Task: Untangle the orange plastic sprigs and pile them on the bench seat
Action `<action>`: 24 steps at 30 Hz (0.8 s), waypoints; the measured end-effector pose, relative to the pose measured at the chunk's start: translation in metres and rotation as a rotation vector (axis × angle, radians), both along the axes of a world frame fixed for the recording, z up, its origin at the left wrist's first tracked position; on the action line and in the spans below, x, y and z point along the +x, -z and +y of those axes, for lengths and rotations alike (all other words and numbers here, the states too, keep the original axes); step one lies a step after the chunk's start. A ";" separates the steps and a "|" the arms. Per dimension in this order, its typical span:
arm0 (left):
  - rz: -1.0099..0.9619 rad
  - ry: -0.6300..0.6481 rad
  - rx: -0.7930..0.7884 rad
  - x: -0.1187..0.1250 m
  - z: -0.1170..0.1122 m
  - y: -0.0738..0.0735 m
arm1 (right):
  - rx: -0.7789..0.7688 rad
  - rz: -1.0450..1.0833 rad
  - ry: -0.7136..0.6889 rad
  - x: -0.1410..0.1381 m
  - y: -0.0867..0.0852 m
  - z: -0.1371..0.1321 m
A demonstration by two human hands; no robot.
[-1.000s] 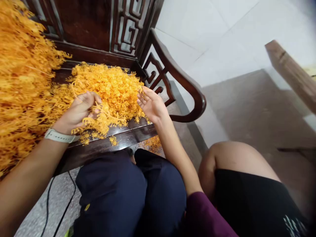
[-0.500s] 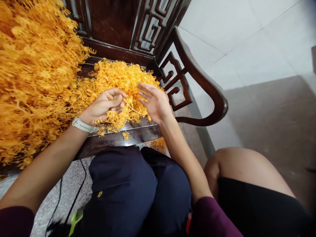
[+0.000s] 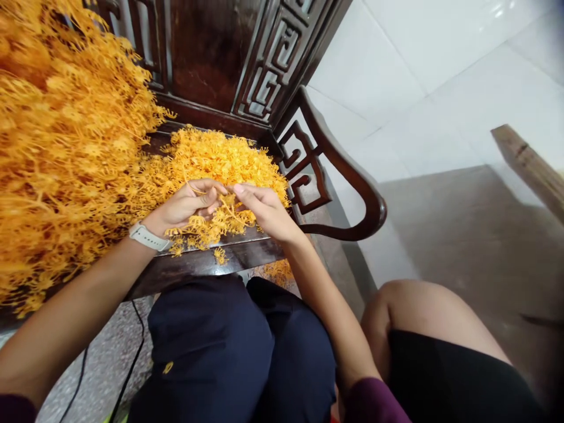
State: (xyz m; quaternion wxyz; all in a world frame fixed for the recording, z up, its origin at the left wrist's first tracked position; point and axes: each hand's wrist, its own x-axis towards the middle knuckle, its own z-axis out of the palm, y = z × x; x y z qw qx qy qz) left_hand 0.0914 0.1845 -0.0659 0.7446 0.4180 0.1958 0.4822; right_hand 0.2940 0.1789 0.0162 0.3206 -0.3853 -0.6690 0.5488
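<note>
My left hand [image 3: 189, 202], with a pale watch strap at its wrist, pinches a thin yellow plastic flower sprig [image 3: 227, 205] between thumb and fingers. My right hand [image 3: 267, 211] meets it at the fingertips, thumb and forefinger closed on the sprig; the exact point of its grip is hidden. Behind and below both hands lies a smaller heap of yellow plastic sprigs [image 3: 224, 153] on the dark wooden bench [image 3: 238, 257]. One loose floret [image 3: 221, 255] rests at the bench's front edge.
A much larger pile of yellow sprigs [image 3: 74, 158] fills the left side. The bench's curved armrest [image 3: 352, 176] stands to the right. Another person's bare knee [image 3: 423, 305] is beside my right arm. More yellow pieces [image 3: 277, 271] lie beneath the bench.
My right hand has gone from spread fingers to a pinch, moving left and down to my left fingertips. My left hand keeps hold of the sprig. The view has shifted slightly.
</note>
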 end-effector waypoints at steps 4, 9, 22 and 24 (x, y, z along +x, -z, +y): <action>0.058 -0.050 0.029 0.000 0.000 0.000 | -0.061 0.008 -0.026 0.000 -0.001 -0.003; 0.083 -0.076 -0.015 0.003 -0.002 -0.003 | -0.089 0.114 0.105 0.001 0.003 0.001; 0.256 0.074 -0.025 0.005 0.001 0.003 | -0.136 0.422 0.482 0.009 0.006 0.011; 0.259 0.071 -0.026 0.008 0.000 0.003 | -0.157 0.457 0.482 0.010 0.007 0.012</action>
